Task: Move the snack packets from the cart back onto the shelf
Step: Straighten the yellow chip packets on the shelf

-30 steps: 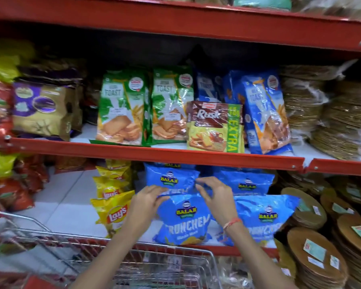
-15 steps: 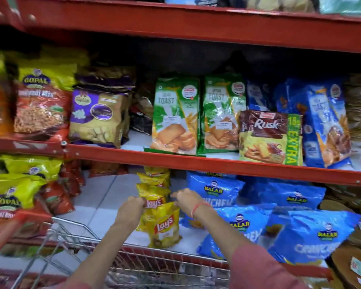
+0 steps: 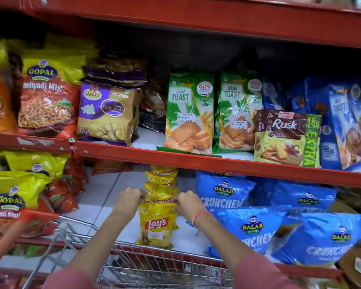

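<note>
A yellow Lay's packet (image 3: 157, 225) stands at the front of a row of yellow Lay's packets (image 3: 162, 181) on the lower shelf (image 3: 104, 197). My left hand (image 3: 128, 200) pinches its top left corner and my right hand (image 3: 187, 202) pinches its top right corner. Blue Balaji Crunchem packets (image 3: 248, 228) lie just right of my right hand. The wire cart (image 3: 133, 265) stands below, against the shelf edge; its inside is mostly hidden by my arms.
The red middle shelf rail (image 3: 196, 161) runs just above my hands. Gopal mix bags (image 3: 15, 197) fill the lower left. Jeera Toast packs (image 3: 189, 113), a Rusk pack (image 3: 286, 136) and a Wawa pack (image 3: 108, 113) stand above. White shelf floor shows left of the Lay's row.
My hands left the blue Balaji packets and moved left to the yellow Lay's row. The view swung left too. The front Lay's packet now stands upright between both hands.
</note>
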Motion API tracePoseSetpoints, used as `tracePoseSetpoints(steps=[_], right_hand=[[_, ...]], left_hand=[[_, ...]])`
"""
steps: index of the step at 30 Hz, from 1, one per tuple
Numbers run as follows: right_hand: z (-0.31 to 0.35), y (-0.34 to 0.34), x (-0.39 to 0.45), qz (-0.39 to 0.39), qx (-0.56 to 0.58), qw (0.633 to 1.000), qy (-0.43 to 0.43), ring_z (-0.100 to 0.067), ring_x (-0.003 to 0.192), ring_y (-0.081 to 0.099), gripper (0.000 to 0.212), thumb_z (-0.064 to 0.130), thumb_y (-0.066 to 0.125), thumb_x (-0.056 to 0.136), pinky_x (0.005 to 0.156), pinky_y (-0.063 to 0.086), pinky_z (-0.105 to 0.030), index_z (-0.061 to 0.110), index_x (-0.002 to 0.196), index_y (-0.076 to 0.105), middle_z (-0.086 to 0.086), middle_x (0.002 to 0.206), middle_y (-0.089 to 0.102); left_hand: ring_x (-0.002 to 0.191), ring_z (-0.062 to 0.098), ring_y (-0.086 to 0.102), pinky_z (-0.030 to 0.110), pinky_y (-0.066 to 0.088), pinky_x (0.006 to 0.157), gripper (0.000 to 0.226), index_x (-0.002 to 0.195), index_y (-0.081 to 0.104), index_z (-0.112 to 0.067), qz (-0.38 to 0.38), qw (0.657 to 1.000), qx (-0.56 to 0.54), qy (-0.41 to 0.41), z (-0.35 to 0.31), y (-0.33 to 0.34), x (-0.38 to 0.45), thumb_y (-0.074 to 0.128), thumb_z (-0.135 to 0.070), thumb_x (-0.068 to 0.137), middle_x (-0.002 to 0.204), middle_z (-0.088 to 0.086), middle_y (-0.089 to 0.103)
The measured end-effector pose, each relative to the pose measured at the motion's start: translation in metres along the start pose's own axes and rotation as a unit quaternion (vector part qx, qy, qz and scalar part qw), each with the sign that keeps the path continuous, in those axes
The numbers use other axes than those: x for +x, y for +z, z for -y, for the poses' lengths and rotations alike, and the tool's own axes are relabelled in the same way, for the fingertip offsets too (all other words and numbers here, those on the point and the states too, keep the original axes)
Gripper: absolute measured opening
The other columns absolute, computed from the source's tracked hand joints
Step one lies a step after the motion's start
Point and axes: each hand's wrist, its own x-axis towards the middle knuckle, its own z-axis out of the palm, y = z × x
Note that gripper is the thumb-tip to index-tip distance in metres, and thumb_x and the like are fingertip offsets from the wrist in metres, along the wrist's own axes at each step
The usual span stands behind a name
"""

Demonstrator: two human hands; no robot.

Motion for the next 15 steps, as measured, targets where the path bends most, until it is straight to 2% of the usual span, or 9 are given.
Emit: tracePoseSetpoints(steps=[4, 8, 12, 15], right_hand=[[-0.001, -0.011, -0.019, -0.008, 0.014, 0.999, -0.03, -0.031, 0.112, 0.06, 0.036, 0.024, 0.069, 0.085, 0.099, 0.05, -0.041, 0.019, 0.12, 0.062, -0.013, 0.121, 0.067], [-0.022, -0.032, -0.052, -0.047, 0.034, 0.997, -0.054, -0.026, 0.116, 0.057, 0.036, 0.026, 0.068, 0.085, 0.099, 0.046, -0.035, 0.018, 0.119, 0.062, -0.007, 0.125, 0.064], [-0.065, -0.056, -0.083, -0.062, 0.022, 0.998, -0.024, -0.021, 0.123, 0.053, 0.041, 0.027, 0.069, 0.084, 0.104, 0.043, -0.032, 0.022, 0.123, 0.06, -0.002, 0.132, 0.06], [-0.106, -0.073, -0.101, -0.055, -0.022, 0.998, 0.014, -0.021, 0.127, 0.05, 0.049, 0.029, 0.07, 0.083, 0.104, 0.042, -0.033, 0.022, 0.129, 0.054, -0.001, 0.137, 0.055]], left_hand=[[0.109, 0.03, 0.062, 0.037, 0.05, 0.09, 0.028, 0.116, 0.062, -0.016, -0.034, 0.999, 0.021, -0.004, -0.014, -0.005, -0.01, 0.061, -0.026, 0.09, 0.12, 0.01, 0.067], [0.113, 0.025, 0.061, 0.035, 0.049, 0.09, 0.035, 0.117, 0.063, -0.023, -0.089, 0.995, -0.044, 0.03, -0.049, -0.01, -0.027, 0.061, -0.039, 0.087, 0.126, 0.002, 0.065], [0.113, 0.02, 0.06, 0.029, 0.045, 0.094, 0.034, 0.113, 0.066, -0.016, -0.048, 0.98, -0.155, 0.112, -0.102, -0.004, -0.036, 0.067, -0.034, 0.084, 0.123, 0.004, 0.067], [0.108, 0.021, 0.063, 0.029, 0.047, 0.091, 0.038, 0.114, 0.066, -0.011, -0.013, 0.978, -0.155, 0.142, -0.143, 0.006, -0.035, 0.069, -0.031, 0.082, 0.117, 0.009, 0.07]])
